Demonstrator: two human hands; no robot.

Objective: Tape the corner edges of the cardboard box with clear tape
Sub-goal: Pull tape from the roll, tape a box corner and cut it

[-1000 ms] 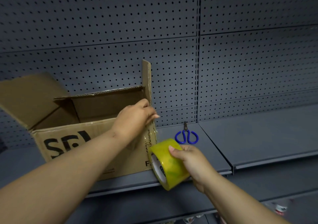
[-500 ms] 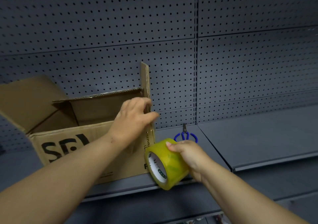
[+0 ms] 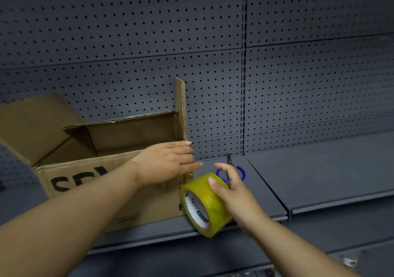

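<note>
so the cardboard box [image 3: 119,191] sits on the shelf [image 3: 319,170] in the left half of the frame, pegboard [image 3: 128,31] right behind it. tape roll [image 3: 204,204] is lower centre, just beside the box's near right corner, right hand [image 3: 232,193] on it. scissors [image 3: 242,173] lie on the shelf behind the roll. left hand [image 3: 168,163] rests on the box's right edge

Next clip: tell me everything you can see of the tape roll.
The tape roll is a wide roll of clear tape that looks yellowish in bulk, wound on a white core with green print inside. It is on edge and tilted, its open core facing left and toward the camera. The right hand holds it from the right, thumb across the outer wrap. It is by the lower right front corner of the cardboard box, at the front edge of the shelf; whether it rests there is unclear.
</note>
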